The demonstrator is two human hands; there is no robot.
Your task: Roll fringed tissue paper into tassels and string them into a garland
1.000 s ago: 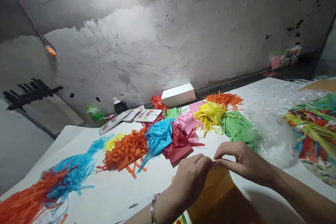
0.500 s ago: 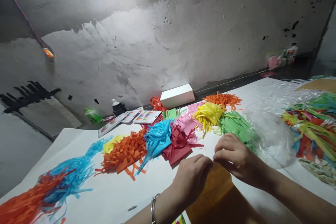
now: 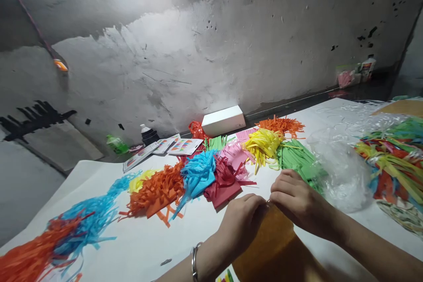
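My left hand (image 3: 243,220), with a silver bangle at the wrist, is closed at the top of an orange-brown sheet (image 3: 269,242) that looks like paper. Close beside it, my right hand (image 3: 295,198) has its fingers curled onto the same top edge. The fingertips of both hands nearly meet there, and a thin bit of something shows between them. Below the hands the sheet hangs toward me, its lower part in shadow. Dark red fringed tissue paper (image 3: 226,185) lies just beyond my left hand, and green fringed paper (image 3: 299,158) beyond my right.
Across the white table (image 3: 139,246) lie orange fringed paper (image 3: 158,189), blue fringed paper (image 3: 200,169) and yellow fringed paper (image 3: 262,145). Clear plastic wrap (image 3: 343,176) and multicoloured tassels (image 3: 396,154) are at right. A white box (image 3: 223,121) and flat packets (image 3: 185,146) stand near the wall.
My right hand has shifted very slightly to the right, its fingers curling a little more. Both hands stay at the sheet's top edge; the rest looks the same.
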